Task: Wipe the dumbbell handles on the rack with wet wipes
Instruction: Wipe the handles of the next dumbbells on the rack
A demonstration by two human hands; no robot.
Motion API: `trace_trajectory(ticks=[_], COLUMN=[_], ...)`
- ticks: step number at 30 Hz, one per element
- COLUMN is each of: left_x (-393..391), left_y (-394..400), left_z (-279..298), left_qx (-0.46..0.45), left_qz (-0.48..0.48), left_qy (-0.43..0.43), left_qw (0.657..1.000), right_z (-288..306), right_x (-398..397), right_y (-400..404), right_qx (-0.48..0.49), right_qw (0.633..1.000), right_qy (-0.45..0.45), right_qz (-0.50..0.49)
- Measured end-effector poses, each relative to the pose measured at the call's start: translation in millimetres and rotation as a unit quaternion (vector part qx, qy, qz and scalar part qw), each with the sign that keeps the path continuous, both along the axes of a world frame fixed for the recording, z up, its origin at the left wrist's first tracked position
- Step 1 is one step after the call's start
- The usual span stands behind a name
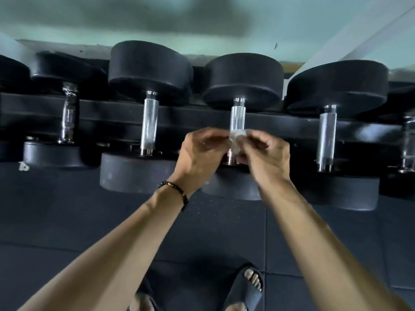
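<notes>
Both hands meet at centre frame over a black rack (202,118) of dumbbells. The left hand (197,153) and right hand (267,156) each pinch a crumpled wet wipe (238,136) with curled fingers, held against the knurled handle (238,116) of the dumbbell at twelve o'clock. More dumbbells sit toward nine and three o'clock.

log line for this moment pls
step: wiping | left hand: pinches wet wipe | right hand: pinches wet wipe | where: at middle dumbbell handle
</notes>
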State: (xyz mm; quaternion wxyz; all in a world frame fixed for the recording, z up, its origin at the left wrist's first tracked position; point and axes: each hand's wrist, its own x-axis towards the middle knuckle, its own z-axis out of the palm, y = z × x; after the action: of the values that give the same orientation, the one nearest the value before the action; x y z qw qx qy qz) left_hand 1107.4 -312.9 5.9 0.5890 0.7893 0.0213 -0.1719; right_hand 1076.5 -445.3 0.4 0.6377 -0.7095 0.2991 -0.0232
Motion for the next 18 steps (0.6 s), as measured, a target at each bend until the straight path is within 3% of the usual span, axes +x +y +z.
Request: trace_trajectory(ticks=[3, 5, 8, 13, 18], left_x=[-10.9, -17.2, -19.5, -18.9, -18.7], left_y=[-13.9, -20.9, -27.7, -23.1, -23.7], left_z=[-19.9, -32.2, -45.8, -55.3, -56.0], left_qx=[0.136, 0.171, 0.171, 0.159, 0.159], left_qz=[0.054, 0.065, 0.113, 0.126, 0.123], left_qy=[0.005, 0.027, 0.006, -0.013, -0.019], left_qw=[0.989, 0.983, 0.979, 0.979, 0.979], right_z=[-17.3, -27.2, -40.5, -53.4, -55.0], right_x=[17.0, 33.4, 66.2, 94.2, 69.1], right_y=[-19.4, -26.8, -32.1, -26.6, -29.6], right_qx=[-0.095, -0.142, -0.209, -0.242, -0.285], right_qw=[0.995, 0.99, 0.978, 0.97, 0.957], right_qy=[0.004, 0.001, -0.008, -0.008, 0.003], right_qz=[-0.007, 0.002, -0.002, -0.031, 0.05])
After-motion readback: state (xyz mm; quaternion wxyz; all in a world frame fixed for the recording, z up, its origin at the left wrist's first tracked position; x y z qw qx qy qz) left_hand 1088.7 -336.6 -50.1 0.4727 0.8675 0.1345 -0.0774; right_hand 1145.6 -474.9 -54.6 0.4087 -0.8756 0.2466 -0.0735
